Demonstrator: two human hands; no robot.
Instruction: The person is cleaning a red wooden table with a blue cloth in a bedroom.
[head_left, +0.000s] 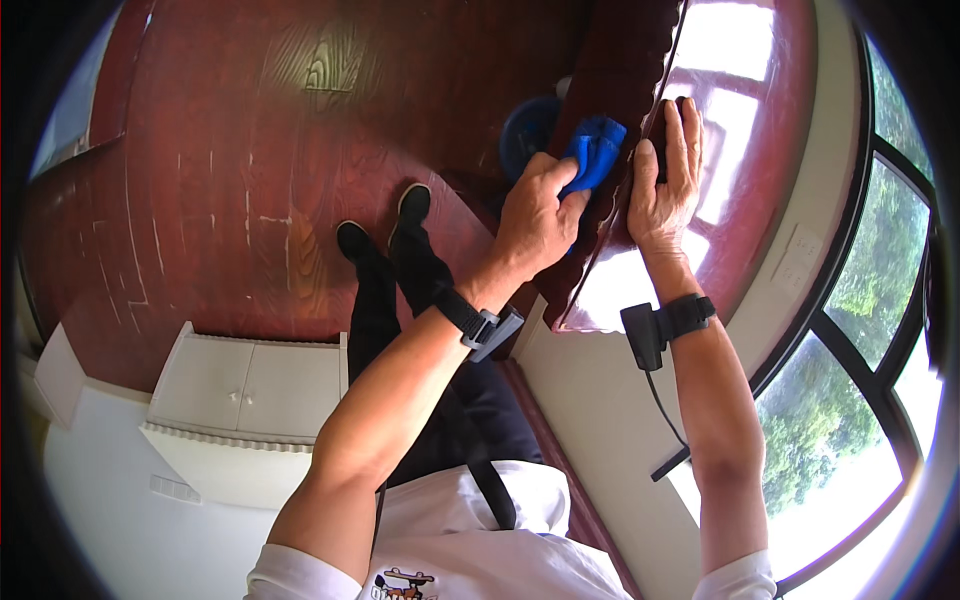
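My left hand (544, 214) grips a bunched blue cloth (598, 154), which is up against the dark red side (611, 82) of a piece of wooden furniture. On the glossy top (784, 127) of that furniture, near its scalloped edge (624, 191), my right hand (667, 191) lies palm down with the thumb apart and nothing held. Window light reflects strongly off the top. Part of the cloth is hidden by my left fingers. Each wrist wears a black strap with a small device.
A blue basin (521, 139) stands on the reddish wood floor (217, 187), partly behind the furniture. A white two-door cabinet (244, 382) is at the lower left. To the right are black-framed windows (874, 262) and a wall with sockets (796, 259). My shoes (412, 206) are on the floor.
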